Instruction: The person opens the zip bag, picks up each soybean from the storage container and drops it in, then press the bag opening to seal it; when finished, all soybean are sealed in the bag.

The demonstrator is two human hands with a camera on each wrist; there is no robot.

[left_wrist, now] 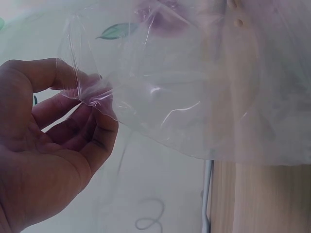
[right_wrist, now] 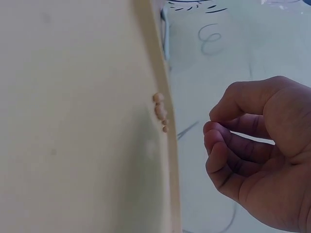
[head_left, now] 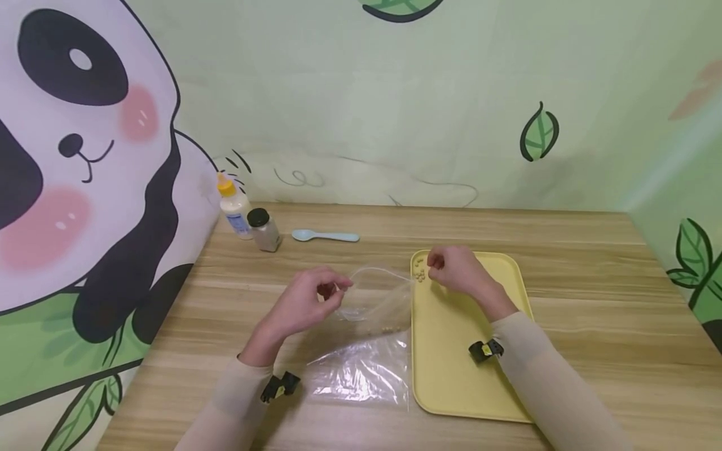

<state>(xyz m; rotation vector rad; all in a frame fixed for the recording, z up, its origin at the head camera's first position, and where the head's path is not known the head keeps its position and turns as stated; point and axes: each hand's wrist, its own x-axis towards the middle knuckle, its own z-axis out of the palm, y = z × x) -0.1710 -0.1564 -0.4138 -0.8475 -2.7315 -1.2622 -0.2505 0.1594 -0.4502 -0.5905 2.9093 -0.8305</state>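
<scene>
My left hand (head_left: 307, 300) pinches the rim of a clear plastic bag (head_left: 361, 376) between thumb and fingers, and its mouth gapes toward the yellow tray (head_left: 451, 382). Several small round beige beans (head_left: 390, 329) show through the plastic. More beans (head_left: 420, 274) lie in the tray's far left corner. Above that corner hangs my right hand (head_left: 459, 272), fingers curled with thumb and fingertips together. In the right wrist view nothing shows between those fingertips (right_wrist: 212, 124); a bean there could be hidden. The left wrist view shows the film (left_wrist: 99, 94) bunched between the left fingers.
A pale blue spoon (head_left: 326, 236) lies on the wood-grain table (head_left: 592, 300) behind the bag. To its left stand a small clear jar with a black lid (head_left: 265, 232) and a white bottle with an orange cap (head_left: 234, 210). A panda-painted wall (head_left: 361, 125) borders the table.
</scene>
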